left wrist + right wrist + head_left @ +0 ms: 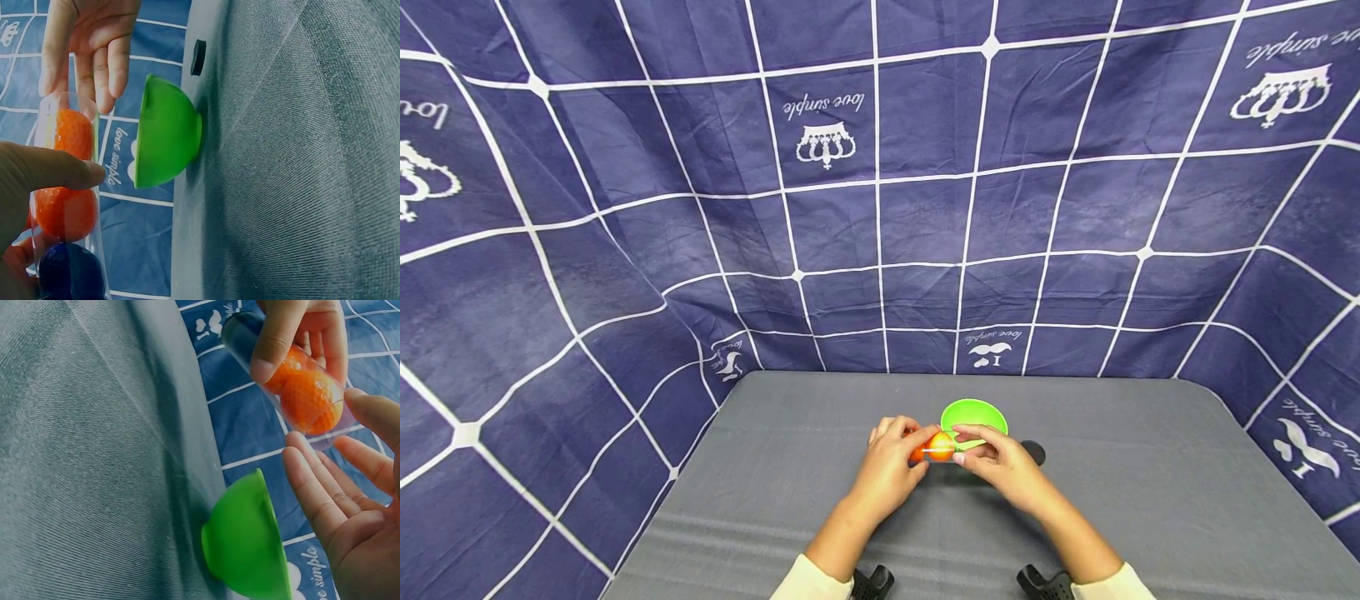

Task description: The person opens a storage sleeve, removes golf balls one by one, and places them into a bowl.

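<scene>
The handling of the balls is judged to be at an early stage. A clear plastic cylindrical tube [936, 448] is held raised off the grey cloth-covered table [805, 425], roughly level in the head view, on the near side of a bright green rounded bowl [165, 134]. Inside the tube, a dimpled orange ball [74, 131], a second orange ball [65, 215] and a dark blue ball [70, 272] are lined up in a row. No ball is seen in the visible part of the bowl's inside, though its near side is partly covered. All three balls are therefore judged to be left to deal with. A small flat black disc [198, 57] lies on the table beside the bowl; it may be the tube's cap, but this cannot be confirmed.

Of the hands, the left hand [891, 462] is wrapped around the tube, with the thumb laid across the wall and the fingers curled behind. The right hand [1000, 465] is held at the tube's other end, its fingers extended and parted, with nothing gripped. Whether the tube is touched by its fingertips cannot be told for certain.
</scene>
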Demonstrator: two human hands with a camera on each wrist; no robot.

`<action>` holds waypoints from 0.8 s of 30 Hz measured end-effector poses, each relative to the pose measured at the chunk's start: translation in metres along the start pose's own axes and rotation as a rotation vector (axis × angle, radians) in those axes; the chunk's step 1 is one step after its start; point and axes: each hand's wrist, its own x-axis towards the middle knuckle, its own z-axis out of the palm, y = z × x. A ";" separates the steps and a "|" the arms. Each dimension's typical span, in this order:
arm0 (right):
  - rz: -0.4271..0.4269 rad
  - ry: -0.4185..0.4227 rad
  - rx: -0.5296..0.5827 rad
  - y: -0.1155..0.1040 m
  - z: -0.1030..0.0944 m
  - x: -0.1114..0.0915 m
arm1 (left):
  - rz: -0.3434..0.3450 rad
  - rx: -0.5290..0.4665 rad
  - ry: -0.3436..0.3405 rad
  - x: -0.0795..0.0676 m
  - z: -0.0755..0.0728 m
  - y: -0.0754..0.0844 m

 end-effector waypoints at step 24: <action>0.048 -0.027 0.135 0.004 0.004 -0.003 | 0.145 0.285 0.026 0.004 -0.005 0.004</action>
